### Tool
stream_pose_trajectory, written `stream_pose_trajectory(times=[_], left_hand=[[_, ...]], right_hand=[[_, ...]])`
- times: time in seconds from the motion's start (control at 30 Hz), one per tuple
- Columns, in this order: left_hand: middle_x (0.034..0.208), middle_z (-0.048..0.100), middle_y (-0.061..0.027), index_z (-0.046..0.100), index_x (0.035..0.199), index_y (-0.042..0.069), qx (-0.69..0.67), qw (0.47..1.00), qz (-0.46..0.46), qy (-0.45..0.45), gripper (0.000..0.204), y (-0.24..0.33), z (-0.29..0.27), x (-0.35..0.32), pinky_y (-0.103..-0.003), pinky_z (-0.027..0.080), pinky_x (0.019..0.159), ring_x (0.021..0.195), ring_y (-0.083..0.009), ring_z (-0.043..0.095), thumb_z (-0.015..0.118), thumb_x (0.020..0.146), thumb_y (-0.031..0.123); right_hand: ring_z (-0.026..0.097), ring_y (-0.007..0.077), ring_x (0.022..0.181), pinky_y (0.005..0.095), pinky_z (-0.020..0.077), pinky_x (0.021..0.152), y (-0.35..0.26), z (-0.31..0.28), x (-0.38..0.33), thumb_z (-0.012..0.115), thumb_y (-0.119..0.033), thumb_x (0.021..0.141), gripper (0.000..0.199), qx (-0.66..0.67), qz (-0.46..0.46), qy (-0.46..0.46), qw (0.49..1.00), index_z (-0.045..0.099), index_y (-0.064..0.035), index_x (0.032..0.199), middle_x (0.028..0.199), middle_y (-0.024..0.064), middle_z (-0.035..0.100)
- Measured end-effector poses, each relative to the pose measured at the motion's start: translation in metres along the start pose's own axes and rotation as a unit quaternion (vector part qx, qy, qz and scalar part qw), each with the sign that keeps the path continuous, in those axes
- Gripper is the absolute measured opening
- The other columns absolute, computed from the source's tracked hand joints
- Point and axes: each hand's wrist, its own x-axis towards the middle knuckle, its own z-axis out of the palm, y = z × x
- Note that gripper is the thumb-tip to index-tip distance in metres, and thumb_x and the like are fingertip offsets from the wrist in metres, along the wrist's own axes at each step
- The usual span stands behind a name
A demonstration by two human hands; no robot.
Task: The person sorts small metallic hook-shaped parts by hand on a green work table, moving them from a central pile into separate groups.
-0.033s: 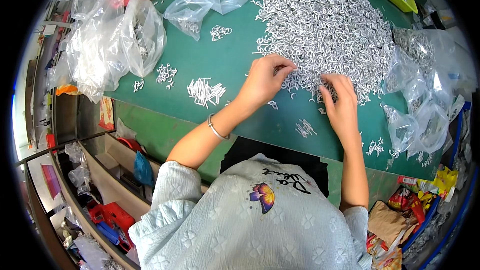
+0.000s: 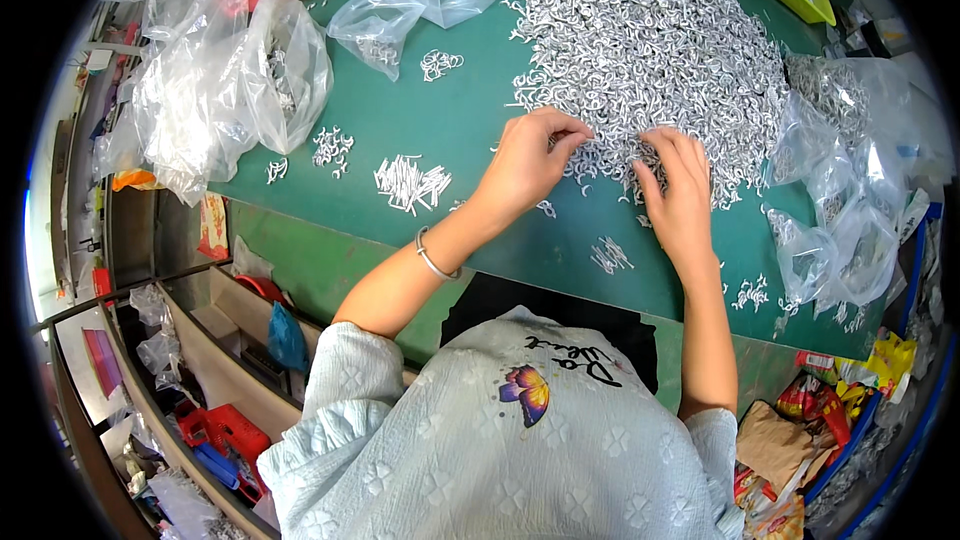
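On the green counter [image 2: 450, 120], both hands pinch at a heap [image 2: 650, 40] of small bent metal hooks: left hand [image 2: 530, 162] fingers together, right hand [image 2: 682, 190] curled on some.

Green work table [image 2: 440, 130] under even light, wooden shelf compartments [image 2: 200, 330] lower left, cluttered floor bins

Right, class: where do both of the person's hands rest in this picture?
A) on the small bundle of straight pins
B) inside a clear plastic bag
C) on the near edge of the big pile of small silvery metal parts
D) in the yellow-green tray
C: the left hand and the right hand both lie with fingers in the near edge of the pile of silvery parts on the green mat.
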Motion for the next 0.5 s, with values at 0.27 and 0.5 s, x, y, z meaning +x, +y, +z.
stream_pose_trajectory(times=[0.27,0.5], left_hand=[[0.097,0.066,-0.0131,0.068,0.103,0.002,0.115,0.985,0.095,0.081,0.02,-0.037,-0.013,0.017,-0.034,0.05,0.072,0.084,-0.0278,0.064,0.066,0.083,0.0],[0.107,0.056,-0.0059,0.065,0.099,0.008,0.258,0.948,0.183,-0.028,0.021,-0.021,0.004,0.002,-0.038,0.037,0.085,0.104,-0.0256,0.052,0.072,0.08,0.009]], right_hand=[[0.044,0.0276,0.128,0.0498,0.03,0.105,0.013,0.009,-0.011,0.067,-0.011,0.083,0.03,-0.147,-0.075,-0.072,0.984,0.06,-0.0051,0.112,0.128,0.0084,0.054],[0.054,0.0239,0.108,0.0413,0.0337,0.096,0.011,0.004,-0.001,0.068,-0.009,0.082,0.023,-0.056,-0.036,0.016,0.998,0.063,-0.0053,0.104,0.109,0.0054,0.06]])
